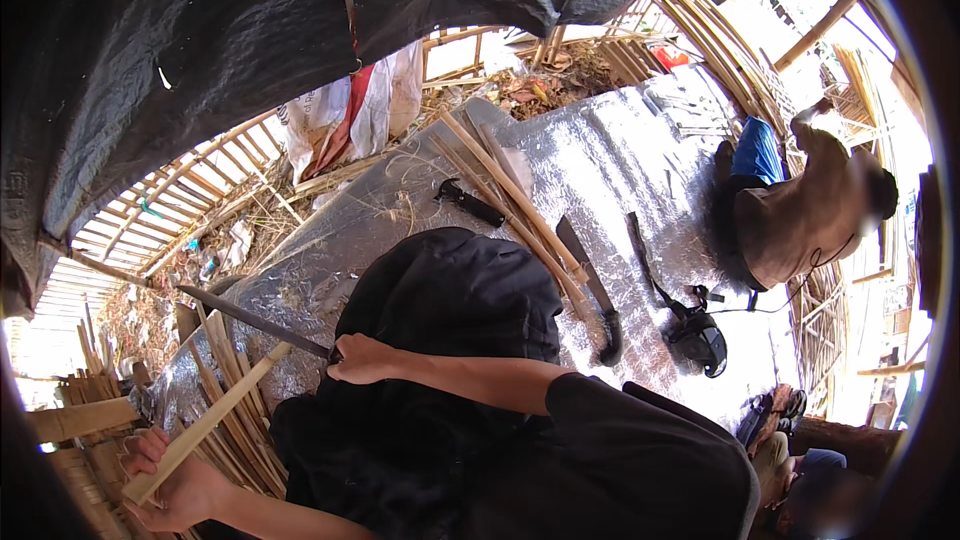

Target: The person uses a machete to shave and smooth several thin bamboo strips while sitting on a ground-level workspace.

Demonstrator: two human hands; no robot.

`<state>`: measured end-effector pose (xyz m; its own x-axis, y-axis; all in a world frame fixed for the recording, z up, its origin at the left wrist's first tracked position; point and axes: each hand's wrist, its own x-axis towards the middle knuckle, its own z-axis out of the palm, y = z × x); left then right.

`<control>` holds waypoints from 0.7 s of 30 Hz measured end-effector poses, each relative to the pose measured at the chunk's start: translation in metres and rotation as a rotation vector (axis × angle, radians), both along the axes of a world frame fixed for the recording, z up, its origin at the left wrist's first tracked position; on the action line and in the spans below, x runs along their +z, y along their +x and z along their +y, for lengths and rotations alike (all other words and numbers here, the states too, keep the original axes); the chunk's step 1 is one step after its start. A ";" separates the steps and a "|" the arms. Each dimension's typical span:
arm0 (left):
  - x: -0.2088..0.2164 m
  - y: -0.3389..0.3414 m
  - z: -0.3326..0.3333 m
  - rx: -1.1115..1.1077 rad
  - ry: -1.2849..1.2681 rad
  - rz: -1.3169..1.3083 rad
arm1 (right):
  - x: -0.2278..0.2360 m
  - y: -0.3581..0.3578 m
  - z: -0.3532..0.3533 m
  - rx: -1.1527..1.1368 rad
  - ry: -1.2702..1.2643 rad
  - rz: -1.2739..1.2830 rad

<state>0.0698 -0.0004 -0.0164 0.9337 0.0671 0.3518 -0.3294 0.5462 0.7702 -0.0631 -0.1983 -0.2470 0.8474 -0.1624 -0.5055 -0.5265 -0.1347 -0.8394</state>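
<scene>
Splitting step: judging by the pose, a bamboo strip is being pared or split with a long blade, low in the left half of the frame.
Left hand: closed around the near end of the bamboo strip at the lower left, holding it slanted up toward the blade.
Right hand: fisted on the handle of the long blade just left of centre; the dark blade runs up and left from it and meets the top end of the strip.
Work surface: a silvery sheet spread through the middle of the frame, with a black cloth bunched over the lap.
Lying by: a bundle of bamboo slats at centre, a second curved knife touching them, a short black tool above them, more slats under the strip.
Other person: crouched at the right edge, well apart from both hands.
Next move calls for: a firm hold on the strip and the edge kept in line with the grain, directed away from the holding fingers.
</scene>
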 end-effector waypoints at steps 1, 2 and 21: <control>-0.005 0.009 -0.003 -0.069 0.009 -0.002 | -0.008 0.002 0.003 -0.038 -0.033 -0.011; -0.005 0.013 -0.004 -0.284 -0.005 -0.022 | -0.002 0.006 0.004 -0.050 -0.062 -0.034; -0.017 0.001 -0.049 0.307 0.038 -0.116 | 0.044 0.041 0.030 0.083 -0.085 -0.308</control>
